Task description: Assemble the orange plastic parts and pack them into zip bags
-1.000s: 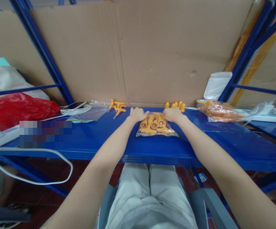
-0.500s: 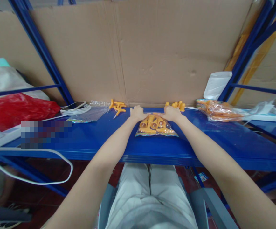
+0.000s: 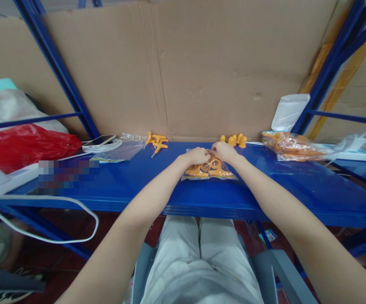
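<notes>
A clear plastic bag (image 3: pixel 210 173) lies flat on the blue table in front of me, with orange corkscrew handles and hollow caps inside. My left hand (image 3: pixel 198 156) is closed on the bag's far edge, its fingertips meeting those of the other hand. Beside it my right hand (image 3: pixel 224 151) pinches the same edge. Fingers partly hide the bag's opening. Several orange corkscrews (image 3: pixel 157 142) with metal spirals lie beyond my left hand. Past my right hand stand several loose orange caps (image 3: pixel 233 140).
Flat plastic packaging (image 3: pixel 129 148) lies left of the corkscrews, near a coiled white cable (image 3: pixel 107 146) and a phone. A filled bag of orange pieces (image 3: pixel 292 147) rests at the right, beside a power strip (image 3: pixel 356 154). Cardboard (image 3: pixel 208 76) walls the back; a red bag (image 3: pixel 31 145) sits left.
Both hands have come together at the middle of the bag's far edge, the left one moving right. The caps inside have shifted and tilted.
</notes>
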